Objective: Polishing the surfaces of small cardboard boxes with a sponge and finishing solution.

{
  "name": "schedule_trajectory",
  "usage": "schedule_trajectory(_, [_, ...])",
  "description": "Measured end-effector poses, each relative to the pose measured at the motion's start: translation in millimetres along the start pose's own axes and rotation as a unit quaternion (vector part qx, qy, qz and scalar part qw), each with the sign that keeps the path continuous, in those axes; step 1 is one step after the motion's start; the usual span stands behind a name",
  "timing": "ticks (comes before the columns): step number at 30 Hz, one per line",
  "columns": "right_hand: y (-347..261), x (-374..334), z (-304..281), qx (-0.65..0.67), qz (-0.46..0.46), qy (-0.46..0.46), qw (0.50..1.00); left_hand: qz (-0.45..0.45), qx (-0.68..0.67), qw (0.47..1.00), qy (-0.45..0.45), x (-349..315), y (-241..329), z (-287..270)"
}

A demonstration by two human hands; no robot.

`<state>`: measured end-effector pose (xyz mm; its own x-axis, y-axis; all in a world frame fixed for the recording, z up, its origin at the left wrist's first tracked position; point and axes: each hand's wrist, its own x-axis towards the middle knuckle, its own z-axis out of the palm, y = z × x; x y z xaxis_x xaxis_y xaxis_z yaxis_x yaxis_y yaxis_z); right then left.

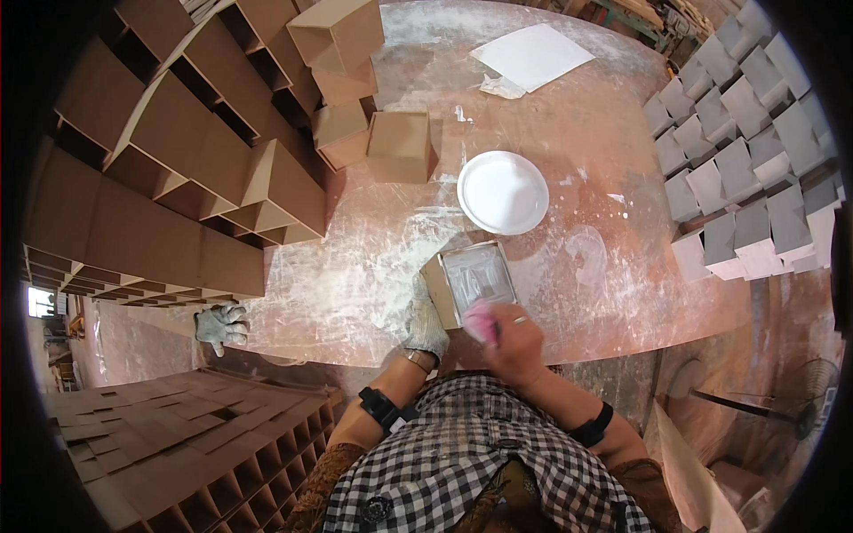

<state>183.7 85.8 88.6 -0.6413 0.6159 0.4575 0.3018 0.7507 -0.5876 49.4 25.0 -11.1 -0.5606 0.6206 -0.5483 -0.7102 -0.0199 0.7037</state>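
A small brown board box (440,298) stands near the table's front edge, its top face (480,277) smeared with wet white coating. My left hand (427,324), in a pale knit glove, grips the box by its left side. My bare right hand (515,340) is closed around a small pink pad (481,325) at the box's near right corner. The pad's exact kind is blurred, and I cannot tell if it touches the face. Just beyond the box sits a round white basin (503,227) with white liquid in it.
Brown boxes (222,178) are stacked high on the left, with a few loose ones (397,147) beside them. Whitened boxes (737,133) are piled on the right. A white sheet (533,57) lies at the back. A grey glove (222,328) rests at left; a fan (804,416) stands lower right.
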Motion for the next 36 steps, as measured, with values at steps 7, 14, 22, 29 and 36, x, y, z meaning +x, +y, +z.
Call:
schedule_trajectory(7, [37,3,-9,-0.005,0.089,0.004,0.996,-0.074,-0.031,0.995,0.064,-19,25,12])
schedule_trajectory(14, [61,53,6,0.094,0.274,0.027,0.957,-0.051,-0.056,0.996,0.038,-6,12,1])
schedule_trajectory(22, [26,105,24,-0.103,0.225,-0.08,0.966,-0.001,-0.053,0.998,-0.02,1,2,-2])
schedule_trajectory(29, [-19,92,53,-0.06,0.074,-0.13,0.987,0.028,-0.067,0.996,-0.05,4,-7,-5])
schedule_trajectory(36, [32,119,11,-0.13,0.206,-0.162,0.956,-0.059,-0.151,0.987,-0.017,8,-2,-1])
